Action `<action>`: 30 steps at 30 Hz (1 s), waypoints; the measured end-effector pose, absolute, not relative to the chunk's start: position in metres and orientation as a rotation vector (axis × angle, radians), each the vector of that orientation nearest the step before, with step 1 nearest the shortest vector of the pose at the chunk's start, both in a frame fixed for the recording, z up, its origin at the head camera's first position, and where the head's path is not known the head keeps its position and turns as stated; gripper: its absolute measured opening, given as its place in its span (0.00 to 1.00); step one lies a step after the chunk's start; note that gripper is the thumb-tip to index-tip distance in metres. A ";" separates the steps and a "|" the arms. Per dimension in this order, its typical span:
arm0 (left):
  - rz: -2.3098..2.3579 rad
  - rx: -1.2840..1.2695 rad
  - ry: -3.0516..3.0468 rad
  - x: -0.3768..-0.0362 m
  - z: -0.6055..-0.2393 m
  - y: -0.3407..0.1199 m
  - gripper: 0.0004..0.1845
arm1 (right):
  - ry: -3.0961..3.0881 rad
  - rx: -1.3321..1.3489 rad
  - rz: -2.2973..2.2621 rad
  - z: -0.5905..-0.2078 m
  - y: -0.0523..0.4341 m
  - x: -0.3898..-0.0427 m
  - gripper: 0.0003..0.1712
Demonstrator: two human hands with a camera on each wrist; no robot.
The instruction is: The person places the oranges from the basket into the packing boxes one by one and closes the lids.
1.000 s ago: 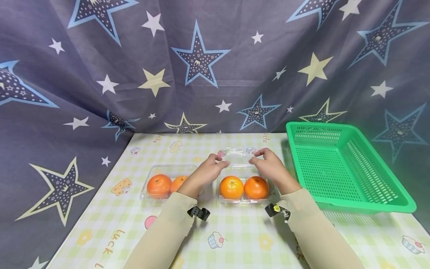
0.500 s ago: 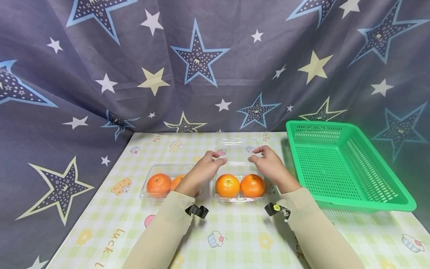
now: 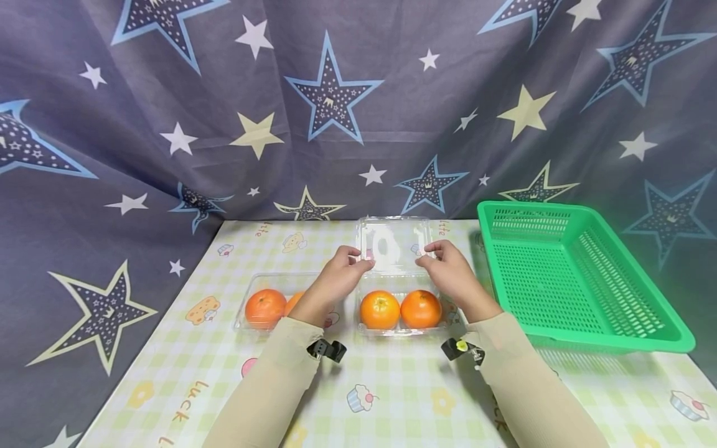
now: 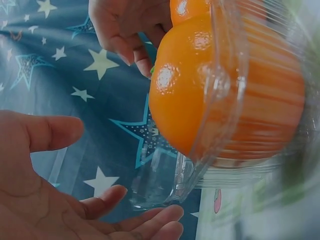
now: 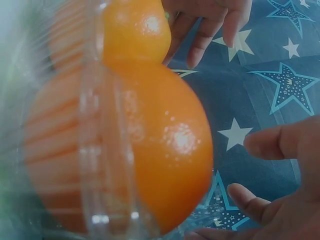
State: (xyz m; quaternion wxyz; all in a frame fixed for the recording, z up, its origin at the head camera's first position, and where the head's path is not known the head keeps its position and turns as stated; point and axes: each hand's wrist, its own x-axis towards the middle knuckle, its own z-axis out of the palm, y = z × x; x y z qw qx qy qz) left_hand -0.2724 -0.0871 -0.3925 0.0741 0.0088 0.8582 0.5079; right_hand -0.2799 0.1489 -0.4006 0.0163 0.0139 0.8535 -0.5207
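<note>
A clear plastic clamshell box (image 3: 403, 332) stands mid-table with two oranges, the left orange (image 3: 379, 310) and the right orange (image 3: 421, 309), side by side in its base. Its raised lid (image 3: 394, 246) spreads out behind the base, towards the curtain. At the lid's left edge is my left hand (image 3: 343, 274), thumb and fingers apart; in the left wrist view its fingertips (image 4: 170, 215) lie right at the clear plastic. My right hand (image 3: 448, 274) is at the lid's right edge, thumb spread from its fingers in the right wrist view.
Left of it sits a second clear box (image 3: 241, 320) with an orange (image 3: 265, 308) and another partly behind my left wrist. A green plastic basket (image 3: 560, 292) stands on the right of the checked tablecloth (image 3: 403, 392). A star-patterned curtain (image 3: 358, 168) hangs behind.
The lid has swung further back and now shows its broad face. The box with its two oranges has shifted slightly left; my left hand has moved slightly left too.
</note>
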 end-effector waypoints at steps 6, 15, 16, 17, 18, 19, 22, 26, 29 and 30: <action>1.566 0.019 2.564 -0.273 -0.390 -0.088 0.32 | 2.628 0.047 -1.684 -0.398 0.150 -0.280 0.27; 1.608 0.054 2.571 -0.273 -0.389 -0.088 0.31 | 2.632 0.040 -1.728 -0.392 0.150 -0.278 0.27; 1.612 0.058 2.573 -0.273 -0.389 -0.089 0.31 | 2.632 0.033 -1.734 -0.392 0.150 -0.277 0.27; 1.616 0.062 2.575 -0.273 -0.389 -0.089 0.31 | 2.630 0.030 -1.741 -0.391 0.151 -0.277 0.27; 1.621 0.070 2.580 -0.273 -0.389 -0.089 0.31 | 2.632 0.025 -1.747 -0.391 0.151 -0.277 0.27; 1.628 0.076 2.582 -0.273 -0.389 -0.089 0.32 | 2.634 0.020 -1.753 -0.390 0.151 -0.276 0.27; 1.654 0.090 2.584 -0.273 -0.388 -0.089 0.31 | 2.642 0.019 -1.765 -0.386 0.152 -0.275 0.27; 1.684 0.114 2.590 -0.272 -0.386 -0.088 0.31 | 2.648 0.007 -1.793 -0.382 0.153 -0.274 0.27; 1.709 0.133 2.598 -0.271 -0.385 -0.088 0.31 | 2.645 -0.005 -1.831 -0.379 0.154 -0.272 0.28; 1.719 0.136 2.602 -0.270 -0.384 -0.087 0.31 | 2.643 -0.005 -1.844 -0.377 0.154 -0.271 0.28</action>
